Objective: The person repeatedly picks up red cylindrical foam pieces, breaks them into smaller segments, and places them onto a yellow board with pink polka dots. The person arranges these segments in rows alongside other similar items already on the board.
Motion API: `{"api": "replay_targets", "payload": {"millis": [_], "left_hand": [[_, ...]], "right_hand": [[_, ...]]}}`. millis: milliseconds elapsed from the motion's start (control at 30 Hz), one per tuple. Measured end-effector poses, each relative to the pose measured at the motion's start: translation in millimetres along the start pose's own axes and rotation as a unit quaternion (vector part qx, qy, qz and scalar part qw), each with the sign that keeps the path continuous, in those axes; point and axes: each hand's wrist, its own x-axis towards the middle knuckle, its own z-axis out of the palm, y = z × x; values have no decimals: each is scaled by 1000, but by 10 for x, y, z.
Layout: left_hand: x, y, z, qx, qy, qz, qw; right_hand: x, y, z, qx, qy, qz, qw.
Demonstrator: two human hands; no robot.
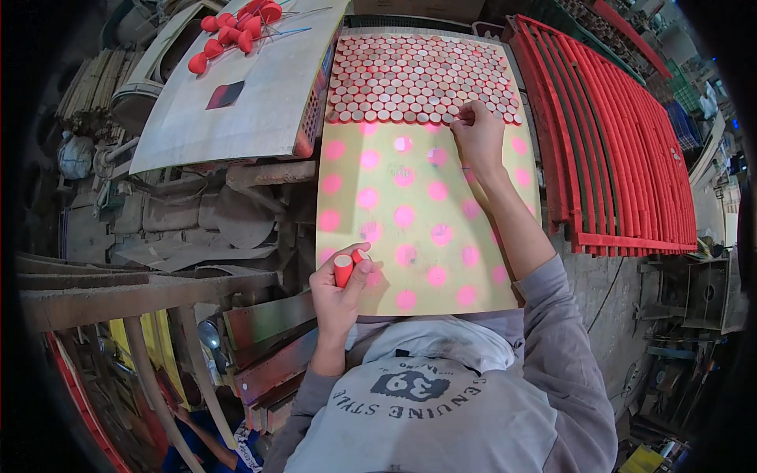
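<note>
A yellowish board with pink dots lies in front of me. Rows of round red-sided pieces with pale tops stand packed tightly over its far part. My left hand, near the board's front left corner, is closed around two short red cylinders with pale ends. At the nearest row, towards its right, my right hand reaches in with thumb and fingers pinched together. Whatever sits between those fingertips is too small and covered to make out.
Left of the board, a pale panel carries red cone-shaped pieces on thin sticks and a small dark square. A stack of red slatted frames stands at the right. A wooden rail and another person's arm show at lower left.
</note>
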Motion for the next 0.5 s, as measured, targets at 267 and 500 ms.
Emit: {"api": "replay_targets", "payload": {"millis": [267,500], "left_hand": [[-2,-26,-23,3,-9,-3,1000],[-2,-15,-32,3,-5,2,1000]], "right_hand": [[-89,-147,-30,-94,-25,-98,990],[-13,-13,74,-127,-11,-144,981]]}}
